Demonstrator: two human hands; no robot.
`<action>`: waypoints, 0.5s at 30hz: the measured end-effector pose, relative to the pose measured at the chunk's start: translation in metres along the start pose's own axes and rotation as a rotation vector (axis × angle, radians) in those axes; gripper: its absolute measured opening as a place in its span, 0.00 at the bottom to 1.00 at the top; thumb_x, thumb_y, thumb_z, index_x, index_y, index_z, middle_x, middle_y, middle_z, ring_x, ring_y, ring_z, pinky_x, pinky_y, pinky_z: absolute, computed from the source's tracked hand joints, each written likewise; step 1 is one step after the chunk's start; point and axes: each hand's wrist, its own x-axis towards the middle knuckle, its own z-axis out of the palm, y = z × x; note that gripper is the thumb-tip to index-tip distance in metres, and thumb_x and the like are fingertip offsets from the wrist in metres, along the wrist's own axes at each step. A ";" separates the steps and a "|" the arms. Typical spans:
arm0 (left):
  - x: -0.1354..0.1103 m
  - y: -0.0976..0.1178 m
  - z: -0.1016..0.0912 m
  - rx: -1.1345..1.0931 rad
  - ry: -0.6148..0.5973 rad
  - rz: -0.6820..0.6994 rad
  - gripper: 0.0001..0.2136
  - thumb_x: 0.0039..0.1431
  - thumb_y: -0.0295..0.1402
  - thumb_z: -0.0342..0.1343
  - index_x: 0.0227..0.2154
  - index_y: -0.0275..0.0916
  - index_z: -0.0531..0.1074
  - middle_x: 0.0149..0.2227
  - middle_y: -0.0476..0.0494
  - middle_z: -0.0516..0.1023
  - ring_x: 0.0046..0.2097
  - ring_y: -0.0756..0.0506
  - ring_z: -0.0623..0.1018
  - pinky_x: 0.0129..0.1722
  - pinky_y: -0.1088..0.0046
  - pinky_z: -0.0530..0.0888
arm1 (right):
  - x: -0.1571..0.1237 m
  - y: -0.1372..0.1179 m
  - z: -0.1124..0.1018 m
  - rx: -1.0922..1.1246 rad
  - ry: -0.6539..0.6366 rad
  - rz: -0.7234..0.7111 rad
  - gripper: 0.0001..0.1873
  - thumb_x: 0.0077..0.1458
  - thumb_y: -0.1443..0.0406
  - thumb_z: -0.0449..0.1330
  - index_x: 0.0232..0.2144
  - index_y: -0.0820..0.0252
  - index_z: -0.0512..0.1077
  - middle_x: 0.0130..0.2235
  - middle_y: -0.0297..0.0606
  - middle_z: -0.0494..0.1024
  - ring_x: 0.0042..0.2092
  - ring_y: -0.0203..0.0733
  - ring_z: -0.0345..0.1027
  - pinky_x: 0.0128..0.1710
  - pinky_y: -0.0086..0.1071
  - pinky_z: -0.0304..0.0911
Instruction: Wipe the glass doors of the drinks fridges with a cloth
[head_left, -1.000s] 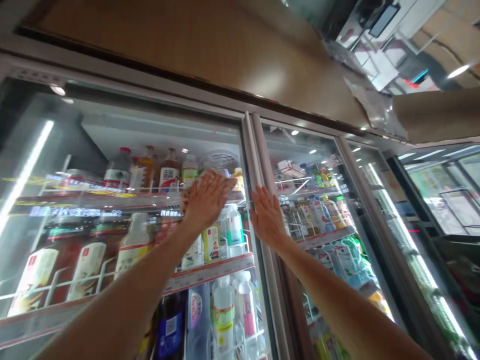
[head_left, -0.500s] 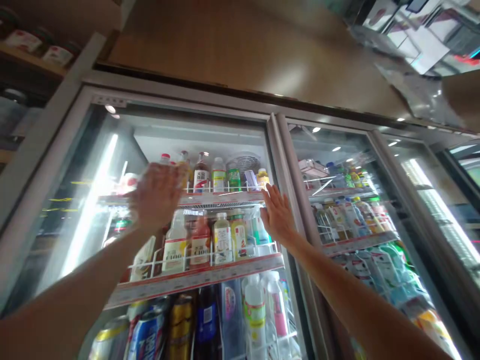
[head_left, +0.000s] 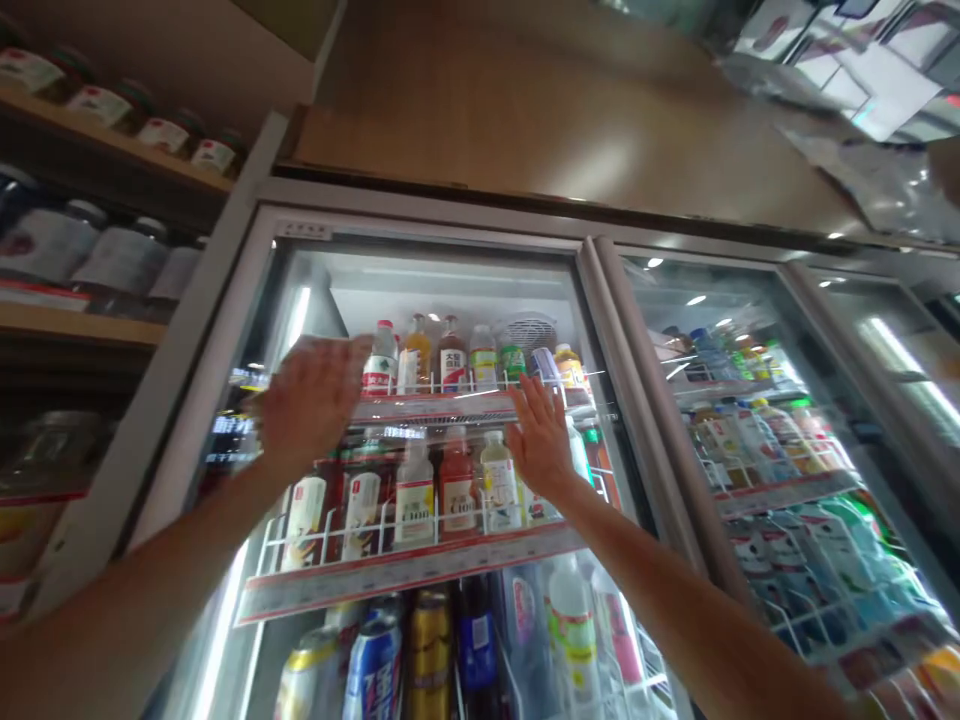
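Note:
Both my arms reach up before a glass-door drinks fridge (head_left: 600, 330). My left hand (head_left: 311, 405), blurred by motion, is held flat with its fingers stretched out and nothing in it; it is at the left of the door, near a red-capped bottle (head_left: 380, 360). Spread fingers show on my right hand (head_left: 541, 440), which holds nothing and covers part of the middle-row bottles. Whether either palm touches the glass I cannot tell. Behind the hands stand a red juice bottle (head_left: 458, 480) and a pale bottle (head_left: 500, 482) on the middle shelf.
Cans, such as a blue can (head_left: 373, 665), and bottles fill the lower shelf. To the right is another fridge door (head_left: 712, 330) with drinks behind it. Jars (head_left: 169, 133) line wooden shelves at the left. A wooden panel (head_left: 480, 110) runs above.
The view has swung left, so more of the jar shelves shows and the fridge sits further right. Against the bottles, both hands have shifted left; they stay open.

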 end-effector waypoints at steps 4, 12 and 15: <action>0.002 -0.028 -0.002 -0.044 0.172 -0.200 0.30 0.63 0.45 0.29 0.63 0.31 0.47 0.66 0.35 0.47 0.65 0.29 0.46 0.61 0.43 0.48 | -0.008 0.000 -0.005 -0.024 -0.012 0.036 0.27 0.61 0.64 0.43 0.63 0.55 0.48 0.65 0.42 0.54 0.66 0.46 0.41 0.61 0.53 0.47; -0.005 0.040 0.013 -0.056 -0.034 0.193 0.27 0.62 0.45 0.33 0.62 0.42 0.52 0.66 0.46 0.50 0.67 0.41 0.45 0.64 0.54 0.48 | 0.004 -0.038 -0.015 -0.028 0.032 0.002 0.26 0.61 0.65 0.43 0.62 0.56 0.50 0.65 0.41 0.53 0.67 0.44 0.39 0.62 0.50 0.46; 0.008 -0.008 0.001 -0.071 0.072 0.022 0.28 0.63 0.43 0.32 0.62 0.35 0.51 0.65 0.35 0.51 0.66 0.35 0.47 0.61 0.46 0.49 | -0.005 -0.026 -0.026 -0.072 0.015 0.019 0.26 0.61 0.64 0.43 0.62 0.56 0.50 0.65 0.41 0.53 0.67 0.44 0.40 0.61 0.50 0.48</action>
